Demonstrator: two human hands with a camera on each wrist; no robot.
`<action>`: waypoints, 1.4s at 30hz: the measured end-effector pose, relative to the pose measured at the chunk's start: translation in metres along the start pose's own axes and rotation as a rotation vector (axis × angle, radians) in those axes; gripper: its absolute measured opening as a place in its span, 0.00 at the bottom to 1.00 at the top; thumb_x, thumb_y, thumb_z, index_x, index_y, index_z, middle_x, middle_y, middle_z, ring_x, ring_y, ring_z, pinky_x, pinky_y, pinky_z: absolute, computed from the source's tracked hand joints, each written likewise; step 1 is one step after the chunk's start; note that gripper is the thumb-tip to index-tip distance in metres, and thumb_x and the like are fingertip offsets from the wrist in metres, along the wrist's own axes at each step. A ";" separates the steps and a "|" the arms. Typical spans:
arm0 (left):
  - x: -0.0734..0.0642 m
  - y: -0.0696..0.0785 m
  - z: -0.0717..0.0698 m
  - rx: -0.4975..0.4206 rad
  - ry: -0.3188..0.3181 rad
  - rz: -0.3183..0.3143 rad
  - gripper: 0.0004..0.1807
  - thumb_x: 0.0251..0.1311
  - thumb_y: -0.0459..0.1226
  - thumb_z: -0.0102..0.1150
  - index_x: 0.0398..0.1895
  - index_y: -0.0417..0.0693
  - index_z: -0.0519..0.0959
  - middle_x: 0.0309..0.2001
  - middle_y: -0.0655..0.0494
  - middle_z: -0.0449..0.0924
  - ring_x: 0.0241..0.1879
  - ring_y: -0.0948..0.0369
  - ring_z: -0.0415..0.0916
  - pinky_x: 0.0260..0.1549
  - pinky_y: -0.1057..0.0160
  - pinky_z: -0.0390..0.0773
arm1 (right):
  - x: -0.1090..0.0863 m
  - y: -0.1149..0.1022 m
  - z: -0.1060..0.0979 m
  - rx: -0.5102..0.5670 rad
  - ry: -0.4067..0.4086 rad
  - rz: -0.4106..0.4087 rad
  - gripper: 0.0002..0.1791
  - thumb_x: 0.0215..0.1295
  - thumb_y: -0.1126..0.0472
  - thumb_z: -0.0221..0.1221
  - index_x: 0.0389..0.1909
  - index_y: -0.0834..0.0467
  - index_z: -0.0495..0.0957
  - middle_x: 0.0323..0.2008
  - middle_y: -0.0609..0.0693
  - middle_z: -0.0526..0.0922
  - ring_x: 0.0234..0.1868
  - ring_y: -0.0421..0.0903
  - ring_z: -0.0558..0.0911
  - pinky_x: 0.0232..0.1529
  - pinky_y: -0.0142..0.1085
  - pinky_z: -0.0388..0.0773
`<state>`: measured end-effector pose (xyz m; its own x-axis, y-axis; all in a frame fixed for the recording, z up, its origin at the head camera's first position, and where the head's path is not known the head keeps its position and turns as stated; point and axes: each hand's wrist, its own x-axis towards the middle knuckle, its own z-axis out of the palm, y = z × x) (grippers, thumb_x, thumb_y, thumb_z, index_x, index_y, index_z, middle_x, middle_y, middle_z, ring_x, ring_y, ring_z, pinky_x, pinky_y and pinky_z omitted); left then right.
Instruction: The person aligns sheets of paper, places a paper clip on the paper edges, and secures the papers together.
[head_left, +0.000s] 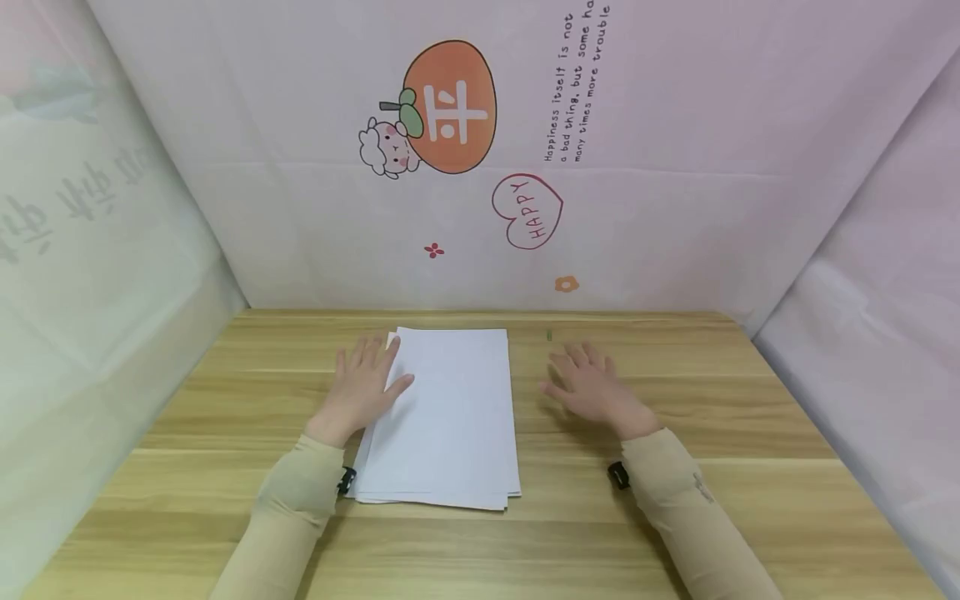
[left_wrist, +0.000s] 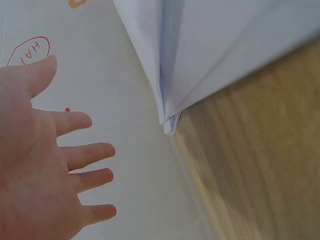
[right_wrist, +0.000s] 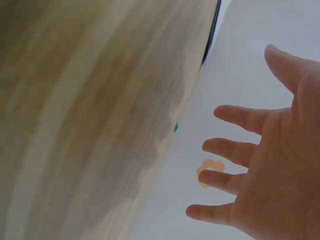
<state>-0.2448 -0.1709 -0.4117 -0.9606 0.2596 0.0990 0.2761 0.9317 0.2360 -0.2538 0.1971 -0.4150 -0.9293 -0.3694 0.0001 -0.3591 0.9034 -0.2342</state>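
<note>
A loose stack of white paper sheets (head_left: 450, 417) lies on the wooden table, its edges slightly out of line. Over the stack's left edge is my left hand (head_left: 363, 390), fingers spread and holding nothing. In the left wrist view the same hand (left_wrist: 40, 150) shows its palm, with the sheets (left_wrist: 220, 45) beyond the fingertips. My right hand (head_left: 596, 392) hovers to the right of the paper above bare wood, fingers apart. Its palm (right_wrist: 275, 170) holds nothing in the right wrist view.
The wooden table (head_left: 675, 517) meets a white printed cloth (head_left: 675, 167) at the back, and pale cloth hangs on both sides. A small green mark (head_left: 549, 335) sits near the table's back edge. Both forearms wear beige sleeves (head_left: 288, 500) with dark wrist devices (head_left: 618, 475).
</note>
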 end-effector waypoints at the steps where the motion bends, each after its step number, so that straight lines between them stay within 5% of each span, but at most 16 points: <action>1: -0.001 0.000 0.000 0.000 -0.003 -0.002 0.39 0.68 0.59 0.39 0.74 0.47 0.49 0.74 0.38 0.44 0.73 0.38 0.36 0.64 0.31 0.36 | 0.001 0.000 0.001 -0.004 -0.007 -0.005 0.38 0.69 0.37 0.44 0.70 0.58 0.58 0.72 0.65 0.50 0.71 0.70 0.46 0.61 0.72 0.45; 19: 0.000 -0.010 -0.002 0.007 -0.138 -0.064 0.40 0.69 0.56 0.40 0.72 0.35 0.51 0.71 0.32 0.49 0.69 0.34 0.46 0.63 0.33 0.48 | 0.015 -0.019 0.003 0.059 -0.229 0.024 0.39 0.69 0.35 0.42 0.69 0.59 0.60 0.70 0.65 0.56 0.69 0.68 0.54 0.63 0.64 0.56; 42: 0.009 -0.008 -0.004 0.012 -0.238 -0.131 0.40 0.69 0.55 0.40 0.66 0.25 0.59 0.66 0.29 0.58 0.67 0.35 0.52 0.62 0.35 0.54 | 0.031 -0.046 0.015 0.024 -0.176 -0.016 0.33 0.69 0.41 0.48 0.66 0.60 0.64 0.65 0.65 0.61 0.66 0.65 0.60 0.59 0.58 0.67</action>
<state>-0.2553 -0.1773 -0.4089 -0.9687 0.1880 -0.1620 0.1501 0.9637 0.2206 -0.2644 0.1408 -0.4189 -0.8935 -0.4176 -0.1653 -0.3694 0.8926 -0.2585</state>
